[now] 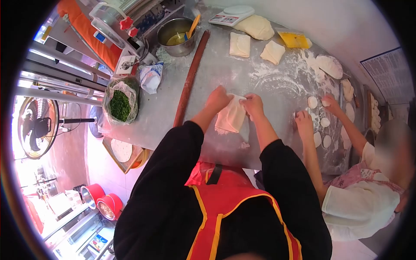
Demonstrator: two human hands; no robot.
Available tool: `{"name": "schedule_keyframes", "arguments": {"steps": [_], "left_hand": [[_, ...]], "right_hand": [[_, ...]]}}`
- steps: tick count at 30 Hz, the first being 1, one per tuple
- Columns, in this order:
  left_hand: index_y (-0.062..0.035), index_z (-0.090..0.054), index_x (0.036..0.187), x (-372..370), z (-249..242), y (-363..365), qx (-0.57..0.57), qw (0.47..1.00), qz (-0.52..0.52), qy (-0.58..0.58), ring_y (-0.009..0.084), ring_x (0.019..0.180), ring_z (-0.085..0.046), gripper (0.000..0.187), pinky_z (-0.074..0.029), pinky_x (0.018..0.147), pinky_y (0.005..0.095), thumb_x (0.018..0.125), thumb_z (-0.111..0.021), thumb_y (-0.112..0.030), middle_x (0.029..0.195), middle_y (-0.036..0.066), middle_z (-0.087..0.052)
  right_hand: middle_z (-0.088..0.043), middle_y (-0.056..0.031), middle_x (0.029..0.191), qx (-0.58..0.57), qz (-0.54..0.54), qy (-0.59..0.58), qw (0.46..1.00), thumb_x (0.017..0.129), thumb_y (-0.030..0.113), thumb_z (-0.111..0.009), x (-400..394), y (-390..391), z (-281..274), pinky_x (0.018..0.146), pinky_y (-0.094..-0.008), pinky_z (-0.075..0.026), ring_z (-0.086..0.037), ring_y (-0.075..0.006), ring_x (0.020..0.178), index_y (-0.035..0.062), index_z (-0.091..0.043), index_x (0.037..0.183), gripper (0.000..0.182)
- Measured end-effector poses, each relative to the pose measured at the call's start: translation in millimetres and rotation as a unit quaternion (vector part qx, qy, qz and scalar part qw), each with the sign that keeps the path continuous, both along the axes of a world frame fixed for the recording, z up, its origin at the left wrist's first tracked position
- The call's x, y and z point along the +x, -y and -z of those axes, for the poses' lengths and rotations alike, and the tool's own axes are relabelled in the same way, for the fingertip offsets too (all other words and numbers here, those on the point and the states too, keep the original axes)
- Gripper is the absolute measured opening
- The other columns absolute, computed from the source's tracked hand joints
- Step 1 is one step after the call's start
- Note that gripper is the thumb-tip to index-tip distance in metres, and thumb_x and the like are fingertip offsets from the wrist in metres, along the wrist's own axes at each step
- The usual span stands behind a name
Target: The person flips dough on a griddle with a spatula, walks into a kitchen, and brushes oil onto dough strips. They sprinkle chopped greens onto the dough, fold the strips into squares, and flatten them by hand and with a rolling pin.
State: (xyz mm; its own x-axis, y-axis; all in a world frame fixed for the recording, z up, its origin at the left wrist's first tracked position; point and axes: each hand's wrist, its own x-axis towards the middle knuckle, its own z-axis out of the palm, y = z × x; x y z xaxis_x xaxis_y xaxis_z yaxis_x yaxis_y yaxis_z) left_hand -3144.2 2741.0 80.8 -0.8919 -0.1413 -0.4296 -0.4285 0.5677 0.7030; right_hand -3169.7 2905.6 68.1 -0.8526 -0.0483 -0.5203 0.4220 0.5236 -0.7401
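A folded rectangle of pale dough [230, 117] lies in front of me on the metal table [255, 80], its near end over some crumbly filling or flour. At its far left corner, my left hand [219, 99] is closed with the fingers pinching the dough edge. My right hand [252, 105] grips the far right corner in the same way. Left of my hands lies a long brown rolling pin [192, 78]. Farther back rest two folded dough pieces, one squarish [239, 45] and one tilted [273, 52].
A steel pot [164, 47] with oil and a brush [193, 27] stands back left. Chopped greens fill a bag-lined container [107, 93]. A scale [232, 15], a large dough lump [255, 27] and a yellow scraper [294, 40] sit behind. A co-worker's hands [304, 122] handle small dough rounds at right.
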Motion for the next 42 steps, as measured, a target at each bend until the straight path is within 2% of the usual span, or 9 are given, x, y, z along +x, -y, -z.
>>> {"name": "schedule_keyframes", "arguments": {"steps": [6, 19, 25, 28, 30, 31, 33, 40, 42], "left_hand": [[-0.0057, -0.051, 0.124, 55.6, -14.9, 3.9, 0.004, 0.969, 0.11, -0.22, 0.0346, 0.109, -0.057, 0.046, -0.045, 0.092, 0.0427, 0.082, -0.063, -0.019, 0.112, 0.019, -0.062], [0.006, -0.047, 0.129, 97.2, 11.3, -9.0, -0.196, 0.889, 0.238, -0.337, 0.0307, 0.127, -0.047, 0.048, -0.033, 0.109, 0.0412, 0.084, -0.05, -0.011, 0.132, 0.019, -0.052], [0.0023, -0.052, 0.121, 145.4, -12.8, 15.0, 0.012, 0.997, -0.02, -0.067, 0.0268, 0.094, -0.063, 0.036, -0.05, 0.082, 0.0378, 0.089, -0.052, -0.016, 0.107, 0.015, -0.063], [0.0008, -0.044, 0.13, 177.4, 17.4, 8.4, 0.429, 0.875, -0.207, 0.093, 0.0219, 0.091, -0.063, 0.046, -0.052, 0.076, 0.0341, 0.092, -0.055, -0.023, 0.109, 0.012, -0.062], [0.0015, -0.041, 0.132, 187.0, 20.4, 11.5, 0.445, 0.864, -0.218, 0.093, 0.0178, 0.088, -0.061, 0.048, -0.051, 0.074, 0.0308, 0.092, -0.056, -0.021, 0.105, 0.008, -0.061], [0.0019, -0.04, 0.132, 190.1, 21.4, 14.1, 0.453, 0.858, -0.224, 0.091, 0.0158, 0.086, -0.061, 0.049, -0.051, 0.073, 0.0292, 0.092, -0.056, -0.021, 0.103, 0.007, -0.06], [0.0028, -0.041, 0.131, 178.7, 11.3, 27.0, 0.363, 0.886, -0.287, -0.032, 0.0145, 0.086, -0.06, 0.048, -0.05, 0.07, 0.0276, 0.092, -0.055, -0.021, 0.102, 0.006, -0.059], [0.0037, -0.061, 0.11, 98.2, 23.0, 28.6, 0.192, 0.973, -0.112, -0.055, 0.0203, 0.077, -0.062, 0.036, -0.048, 0.071, 0.0332, 0.085, -0.06, -0.023, 0.084, 0.015, -0.066], [0.003, -0.065, 0.101, 68.9, 9.4, 6.2, 0.147, 0.984, -0.087, -0.056, 0.0238, 0.075, -0.062, 0.032, -0.048, 0.07, 0.0345, 0.081, -0.063, -0.022, 0.082, 0.017, -0.066]], "right_hand": [[-0.06, -0.0223, 0.114, 0.015, -0.185, -0.349, 0.919, 0.086, 0.004, -0.057, 69.1, -11.2, -28.2, 0.092, -0.0422, -0.046, -0.058, -0.0379, 0.108, -0.0017, -0.056, 0.117, 0.031], [-0.053, -0.0212, 0.127, 0.143, -0.285, -0.365, 0.874, 0.086, 0.015, -0.062, 91.3, -8.6, -18.5, 0.102, -0.0462, -0.038, -0.05, -0.0393, 0.117, -0.0003, -0.049, 0.128, 0.047], [-0.061, -0.0153, 0.108, 0.095, -0.295, -0.264, 0.913, 0.074, 0.026, -0.071, 18.6, 8.7, -16.6, 0.086, -0.044, -0.046, -0.056, -0.0333, 0.101, 0.0095, -0.066, 0.105, 0.035], [-0.062, -0.0127, 0.098, 0.053, -0.487, -0.196, 0.85, 0.068, 0.025, -0.073, 17.7, 59.2, -8.1, 0.082, -0.0413, -0.048, -0.058, -0.0308, 0.095, 0.0119, -0.068, 0.094, 0.03], [-0.064, -0.0116, 0.083, 0.006, -0.57, -0.325, 0.754, 0.064, 0.02, -0.07, 36.0, 81.2, 3.8, 0.075, -0.0446, -0.05, -0.061, -0.0307, 0.082, 0.0145, -0.067, 0.085, 0.022], [-0.059, -0.0123, 0.072, -0.051, -0.544, -0.377, 0.748, 0.069, 0.024, -0.07, 29.8, 86.2, 16.5, 0.067, -0.0417, -0.05, -0.061, -0.03, 0.072, 0.0116, -0.065, 0.083, 0.019], [-0.057, -0.0141, 0.064, -0.036, -0.241, -0.114, 0.963, 0.073, 0.032, -0.072, 14.4, 58.5, -26.2, 0.061, -0.0398, -0.049, -0.06, -0.0304, 0.062, 0.0072, -0.063, 0.078, 0.027], [-0.065, -0.0135, 0.073, 0.209, -0.149, -0.077, 0.963, 0.078, 0.037, -0.073, 57.7, -68.1, -31.0, 0.064, -0.0397, -0.049, -0.064, -0.0271, 0.069, 0.0013, -0.062, 0.083, 0.038], [-0.066, -0.0111, 0.078, 0.068, -0.062, -0.185, 0.979, 0.077, 0.025, -0.075, 46.9, -56.9, 4.8, 0.063, -0.0349, -0.05, -0.063, -0.0212, 0.07, 0.0002, -0.065, 0.083, 0.028]]}}
